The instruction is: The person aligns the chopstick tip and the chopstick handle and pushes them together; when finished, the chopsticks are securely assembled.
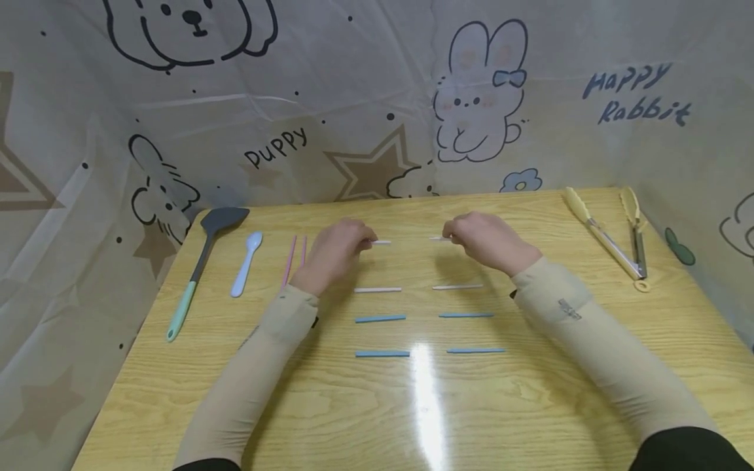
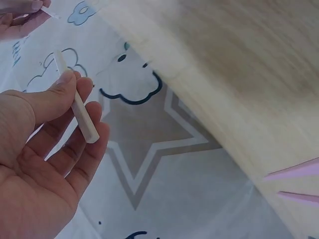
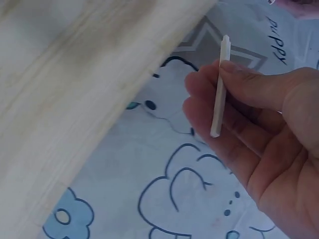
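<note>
Right of the light blue spoon (image 1: 246, 265), about level with its bowl, I have both hands out over the wooden surface (image 1: 330, 412). My left hand (image 1: 337, 254), the closer one to the spoon, pinches one white stick (image 2: 83, 122); the left wrist view shows the thumb pressed on it and the fingers curled behind. Farther right of the spoon, my right hand (image 1: 489, 242) grips a second white stick (image 3: 219, 107) the same way, between thumb and fingers. From the head view, the visible ends of these two sticks point toward each other, with a gap between.

Level with the end of the spoon's handle and off to its right, I see two pale sticks lying, a left one (image 1: 377, 290) and a right one (image 1: 457, 286). Nearer to me than the spoon, also to its right, lie four blue sticks (image 1: 382, 354), two under each pale one. Just right of the spoon, beside my left hand, are two pink sticks (image 1: 289, 261).

Left of the spoon lies a dark spatula (image 1: 201, 265) with a mint handle. Far to the spoon's right, tongs (image 1: 610, 244) with yellow tips rest with their arms spread. Beyond the spoon rises a cloth (image 1: 365, 98) printed with cartoon animals and stars.
</note>
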`<state>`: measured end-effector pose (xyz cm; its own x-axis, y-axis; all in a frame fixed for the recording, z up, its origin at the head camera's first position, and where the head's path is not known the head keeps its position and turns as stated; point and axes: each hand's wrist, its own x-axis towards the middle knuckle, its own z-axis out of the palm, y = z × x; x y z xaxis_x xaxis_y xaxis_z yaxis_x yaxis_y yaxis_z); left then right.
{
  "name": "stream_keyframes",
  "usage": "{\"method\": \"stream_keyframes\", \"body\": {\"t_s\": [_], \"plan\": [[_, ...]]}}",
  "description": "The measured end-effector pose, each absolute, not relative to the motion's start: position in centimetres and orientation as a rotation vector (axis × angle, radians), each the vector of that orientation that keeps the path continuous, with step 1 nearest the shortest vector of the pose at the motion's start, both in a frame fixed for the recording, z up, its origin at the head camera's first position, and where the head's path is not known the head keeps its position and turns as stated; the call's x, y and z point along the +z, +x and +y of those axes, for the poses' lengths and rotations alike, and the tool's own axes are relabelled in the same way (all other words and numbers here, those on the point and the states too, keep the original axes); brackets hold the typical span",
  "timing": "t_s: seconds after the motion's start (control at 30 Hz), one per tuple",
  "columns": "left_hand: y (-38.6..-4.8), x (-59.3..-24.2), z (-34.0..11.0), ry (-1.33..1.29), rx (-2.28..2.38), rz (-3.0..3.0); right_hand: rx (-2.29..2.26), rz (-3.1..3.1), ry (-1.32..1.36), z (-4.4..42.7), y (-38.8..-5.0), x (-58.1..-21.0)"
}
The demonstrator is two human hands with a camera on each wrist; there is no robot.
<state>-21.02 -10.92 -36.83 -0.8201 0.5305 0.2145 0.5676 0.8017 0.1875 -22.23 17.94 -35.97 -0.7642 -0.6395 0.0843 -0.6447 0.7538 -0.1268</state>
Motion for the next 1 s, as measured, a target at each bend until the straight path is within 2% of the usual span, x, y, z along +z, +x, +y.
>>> {"method": "stream_keyframes", "body": {"t_s": [0.43,1.0], "plan": [[-19.9,-35.4,-10.8,-0.878,-0.451,-2.74,0.357,-2.733,1.115,16.7,-19.7,-32.0],[-18.2,-33.5,-9.8,-0.969,-0.436,-2.617,0.408,-2.659,1.158,15.7,-19.0,-31.7]]}}
